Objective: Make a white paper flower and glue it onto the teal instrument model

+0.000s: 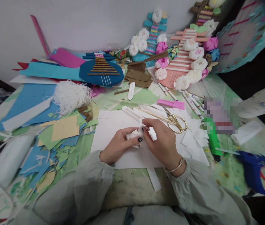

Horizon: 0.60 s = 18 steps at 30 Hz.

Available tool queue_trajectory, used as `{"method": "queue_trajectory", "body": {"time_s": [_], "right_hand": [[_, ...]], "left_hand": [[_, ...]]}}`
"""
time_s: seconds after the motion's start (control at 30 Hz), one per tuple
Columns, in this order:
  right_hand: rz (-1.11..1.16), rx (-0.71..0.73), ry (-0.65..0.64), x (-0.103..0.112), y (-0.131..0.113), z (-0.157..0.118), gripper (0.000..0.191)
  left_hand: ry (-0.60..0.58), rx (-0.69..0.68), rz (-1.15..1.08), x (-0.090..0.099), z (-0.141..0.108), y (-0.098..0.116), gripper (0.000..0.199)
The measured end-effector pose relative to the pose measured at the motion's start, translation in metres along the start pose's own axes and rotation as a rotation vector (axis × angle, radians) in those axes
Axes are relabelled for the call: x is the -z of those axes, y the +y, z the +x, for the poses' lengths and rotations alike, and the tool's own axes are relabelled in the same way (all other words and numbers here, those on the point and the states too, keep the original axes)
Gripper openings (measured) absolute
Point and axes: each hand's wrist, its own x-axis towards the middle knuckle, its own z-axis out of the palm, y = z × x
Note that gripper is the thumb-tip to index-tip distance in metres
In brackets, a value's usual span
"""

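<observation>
White paper bundle (132,136) was mid-forming, held up over the white sheet (104,132) at the near side of the table (120,193). Left hand (117,146) had it pinched between thumb and fingers; right hand (164,142) pinched its upper edge, fingertips together. Bunched part looked shaped; a long paper strip (154,179) hung loose below, so I'd call it partway, tail not yet gathered in. Gold-handled scissors (175,123) lay just beyond the right hand, beside folded white strips (132,114), untouched. Further back, the pink lute-shaped cutout (180,66) and light-blue lute-shaped cutout (151,42) already carried paper flowers (142,44). Dark-blue lute-shaped cutout (101,73) had bars and strings, no flowers visible: least complete of the three, by my read.
</observation>
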Motion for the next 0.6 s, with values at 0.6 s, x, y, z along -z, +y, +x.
{"method": "queue_trajectory", "body": {"time_s": [0.6], "right_hand": [[-0.09,0.13,-0.063,-0.0018,-0.0006,0.0026,0.026]], "left_hand": [[0.081,-0.097,0.264,-0.0016,-0.0002,0.001,0.024]]}}
